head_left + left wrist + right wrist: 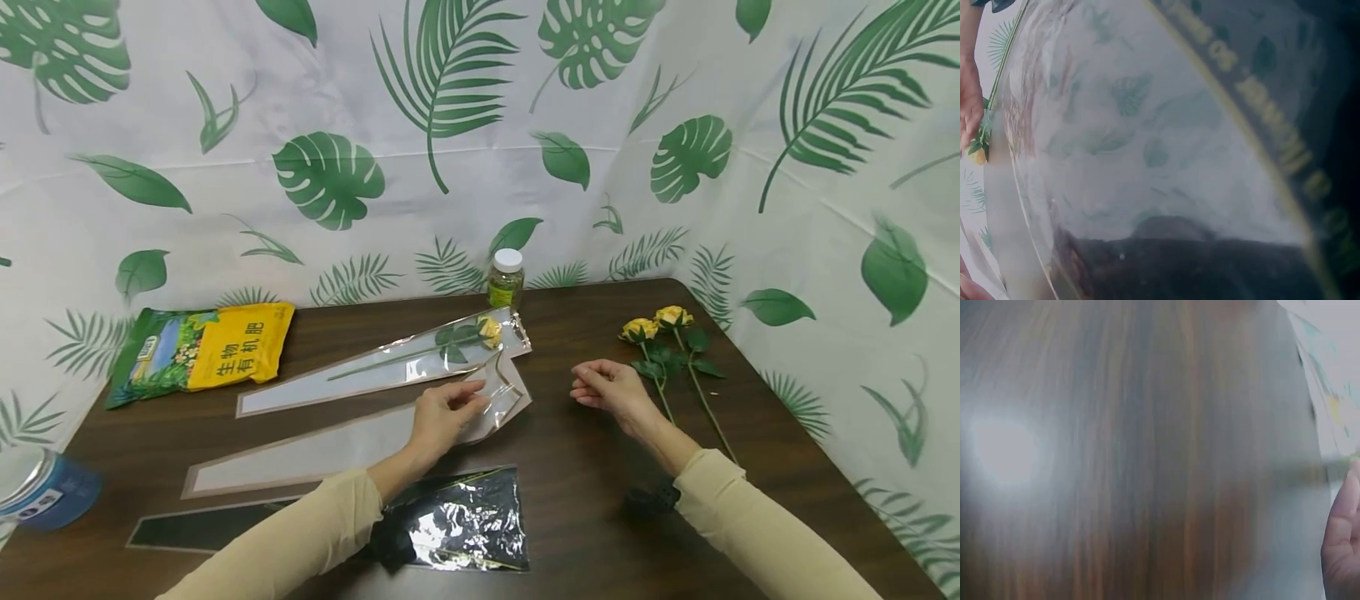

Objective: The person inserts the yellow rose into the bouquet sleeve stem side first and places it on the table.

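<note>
The left hand [444, 415] pinches the wrapper's [341, 450] wide end, best done lightly to avoid creases, while the right hand [617, 392] hovers loosely curled toward the desk's [577, 517] right edge.

A white-lidded jar [506, 282] and yellow-green bag [206, 350] sit on the bench [581, 500] — blue container [63, 496] far left, leaf-print cloth [480, 158] behind.

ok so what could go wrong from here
The left hand pinches the raised end of the middle clear sleeve, so it could crease. The right hand is beside the yellow roses, its wrist overlapping one stem in the head view, so it might knock them askew.
</note>
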Tool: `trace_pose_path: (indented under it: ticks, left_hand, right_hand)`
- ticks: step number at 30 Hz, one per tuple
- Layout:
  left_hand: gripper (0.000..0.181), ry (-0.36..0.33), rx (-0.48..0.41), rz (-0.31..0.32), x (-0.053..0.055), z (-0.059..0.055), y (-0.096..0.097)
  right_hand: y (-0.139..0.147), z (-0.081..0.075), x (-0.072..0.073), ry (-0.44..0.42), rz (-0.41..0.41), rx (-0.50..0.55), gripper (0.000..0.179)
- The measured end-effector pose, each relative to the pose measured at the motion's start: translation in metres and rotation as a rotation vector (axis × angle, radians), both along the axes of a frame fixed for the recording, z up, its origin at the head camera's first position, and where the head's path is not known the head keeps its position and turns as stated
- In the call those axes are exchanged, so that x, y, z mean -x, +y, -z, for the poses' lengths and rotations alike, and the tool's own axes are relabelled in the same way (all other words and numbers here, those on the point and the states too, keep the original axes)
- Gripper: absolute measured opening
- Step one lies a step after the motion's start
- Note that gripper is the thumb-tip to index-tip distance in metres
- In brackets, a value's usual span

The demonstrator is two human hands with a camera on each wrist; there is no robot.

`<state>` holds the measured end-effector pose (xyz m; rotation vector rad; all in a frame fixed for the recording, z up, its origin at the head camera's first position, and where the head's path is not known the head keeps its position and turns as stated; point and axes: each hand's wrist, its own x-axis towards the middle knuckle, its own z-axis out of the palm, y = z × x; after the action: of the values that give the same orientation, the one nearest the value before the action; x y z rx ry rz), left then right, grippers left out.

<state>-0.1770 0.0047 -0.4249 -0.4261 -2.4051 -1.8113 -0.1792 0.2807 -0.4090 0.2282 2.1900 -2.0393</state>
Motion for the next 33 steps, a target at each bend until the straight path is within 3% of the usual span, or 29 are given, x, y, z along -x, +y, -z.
trace_pose_path:
  ticks: [3, 6, 8, 13, 16, 23, 33]
  left_hand:
    - [0.023, 0.008, -0.008, 0.003, 0.000, 0.000, 0.000]
    - [0.023, 0.018, -0.011, 0.007, 0.001, 0.000, 0.000]
    - [0.023, 0.021, -0.008, 0.010, 0.001, 0.000, 0.000]
    - [0.023, 0.013, -0.008, 0.020, -0.001, -0.001, 0.001]
    - [0.023, 0.006, -0.007, 0.020, -0.001, -0.002, 0.001]
    - [0.022, -0.028, -0.021, 0.022, -0.001, 0.000, 0.002]
    - [0.020, -0.041, -0.034, 0.031, -0.002, 0.000, 0.005]
  right_hand:
    - [0.025, -0.006, -0.006, 0.058, 0.093, 0.002, 0.024]
    - [0.047, -0.009, -0.011, 0.117, 0.177, -0.062, 0.026]
    - [0.059, -0.010, -0.014, 0.147, 0.210, -0.174, 0.031]
    - [0.082, -0.007, -0.021, 0.154, 0.247, -0.569, 0.030]
    - [0.091, -0.004, -0.025, 0.110, 0.247, -0.691, 0.027]
    - [0.099, 0.001, -0.028, -0.014, 0.141, -0.692, 0.027]
    - [0.093, 0.001, -0.021, -0.069, 0.060, -0.666, 0.028]
